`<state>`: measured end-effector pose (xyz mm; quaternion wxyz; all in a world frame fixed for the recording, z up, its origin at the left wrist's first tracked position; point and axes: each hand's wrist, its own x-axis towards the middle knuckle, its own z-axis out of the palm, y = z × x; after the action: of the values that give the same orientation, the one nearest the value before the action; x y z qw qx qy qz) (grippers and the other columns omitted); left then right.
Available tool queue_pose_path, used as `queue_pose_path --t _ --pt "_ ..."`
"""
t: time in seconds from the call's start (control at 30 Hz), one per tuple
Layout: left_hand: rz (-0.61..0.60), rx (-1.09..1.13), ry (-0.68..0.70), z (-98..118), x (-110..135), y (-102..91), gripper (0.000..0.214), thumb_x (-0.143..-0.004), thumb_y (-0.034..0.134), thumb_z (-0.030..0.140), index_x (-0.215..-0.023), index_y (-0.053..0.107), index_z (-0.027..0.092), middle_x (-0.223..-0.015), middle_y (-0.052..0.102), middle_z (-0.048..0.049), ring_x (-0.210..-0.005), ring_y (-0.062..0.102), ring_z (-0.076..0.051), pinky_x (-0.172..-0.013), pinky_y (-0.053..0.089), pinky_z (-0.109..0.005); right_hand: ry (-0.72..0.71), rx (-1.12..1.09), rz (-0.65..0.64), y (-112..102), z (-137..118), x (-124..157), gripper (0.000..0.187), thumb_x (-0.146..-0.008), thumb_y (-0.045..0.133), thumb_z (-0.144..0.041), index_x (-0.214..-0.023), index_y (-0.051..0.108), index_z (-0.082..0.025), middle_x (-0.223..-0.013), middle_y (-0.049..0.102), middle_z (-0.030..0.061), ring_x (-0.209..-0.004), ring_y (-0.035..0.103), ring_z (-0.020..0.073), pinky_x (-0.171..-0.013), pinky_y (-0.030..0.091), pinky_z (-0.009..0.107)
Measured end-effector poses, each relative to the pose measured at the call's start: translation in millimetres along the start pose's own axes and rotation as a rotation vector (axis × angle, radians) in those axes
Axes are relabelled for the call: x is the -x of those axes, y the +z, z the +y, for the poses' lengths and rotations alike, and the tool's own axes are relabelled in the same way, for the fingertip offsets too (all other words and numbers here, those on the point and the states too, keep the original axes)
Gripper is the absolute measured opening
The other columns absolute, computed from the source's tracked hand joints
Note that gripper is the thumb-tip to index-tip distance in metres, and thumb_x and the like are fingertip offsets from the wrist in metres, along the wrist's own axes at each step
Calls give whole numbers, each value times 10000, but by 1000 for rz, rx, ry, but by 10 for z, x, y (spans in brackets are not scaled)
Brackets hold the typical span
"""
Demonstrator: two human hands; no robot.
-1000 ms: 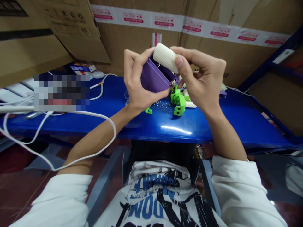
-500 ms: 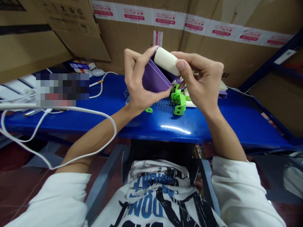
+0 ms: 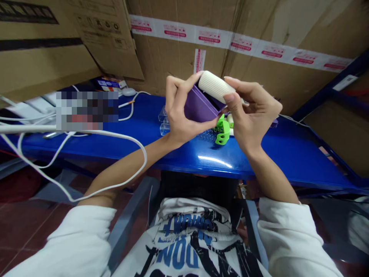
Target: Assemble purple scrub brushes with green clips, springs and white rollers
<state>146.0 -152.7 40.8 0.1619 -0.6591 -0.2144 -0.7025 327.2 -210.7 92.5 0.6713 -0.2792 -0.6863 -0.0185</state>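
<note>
My left hand point(image 3: 179, 111) is wrapped round a purple plastic box-shaped part point(image 3: 198, 107), held up above the blue shelf point(image 3: 184, 150). My right hand point(image 3: 250, 111) pinches a white ribbed cylinder point(image 3: 215, 86) with thumb and fingers, its lower end resting at the open top of the purple part. Just below the hands, green plastic clips point(image 3: 222, 132) stand on the shelf beside a patch of small clear studs point(image 3: 209, 134). Another white piece point(image 3: 230, 120) lies behind the clips.
Cardboard boxes point(image 3: 201, 42) with red-and-white tape form a wall behind the shelf. A white cable point(image 3: 95, 134) loops across my left forearm. A clear plastic tray point(image 3: 163, 121), a white mouse point(image 3: 128, 91) and a blurred patch lie at the left. A blue rack post point(image 3: 331, 88) rises at right.
The view has shifted, so hands and parts sit lower and further right in frame. Both hands keep the same hold, with the white cylinder still at the purple part's opening.
</note>
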Motion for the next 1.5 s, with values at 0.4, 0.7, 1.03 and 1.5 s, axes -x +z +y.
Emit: queue_pose_path --t 0.4,0.7,1.03,1.5 --pt "-67 133 -188 671 216 -95 644 -1187 758 803 -1579 666 301 -1442 579 -137 -1387 667 -370 -1186 655 -600 -64 6 -299 -218 -25 206 627 -1156 764 -748 -1568 837 -281 -1485 875 106 -1170 878 286 -775 757 351" --pt "-325 259 -179 668 199 -301 464 -1152 782 333 -1591 655 254 -1478 750 -126 -1381 737 -356 -1226 638 -543 32 -33 -349 -339 235 349 616 -1110 836 -736 -1567 871 -324 -1334 876 88 -1129 844 285 -897 765 418" --pt "-763 151 -49 483 -592 -582 358 -1246 743 425 -1557 816 262 -1316 863 -90 -1180 841 -294 -1104 696 -456 38 -142 -414 -459 275 426 729 -1088 908 -660 -1715 689 -359 -1312 829 74 -1128 820 269 -860 753 411" --pt "-902 41 224 479 -684 -615 445 -1232 533 107 -1529 847 213 -1178 812 -135 -1094 733 -289 -1008 678 -457 218 -385 -279 -376 268 448 698 -797 1133 -712 -1135 713 -269 -1088 757 -1 -838 733 148 -745 709 320"
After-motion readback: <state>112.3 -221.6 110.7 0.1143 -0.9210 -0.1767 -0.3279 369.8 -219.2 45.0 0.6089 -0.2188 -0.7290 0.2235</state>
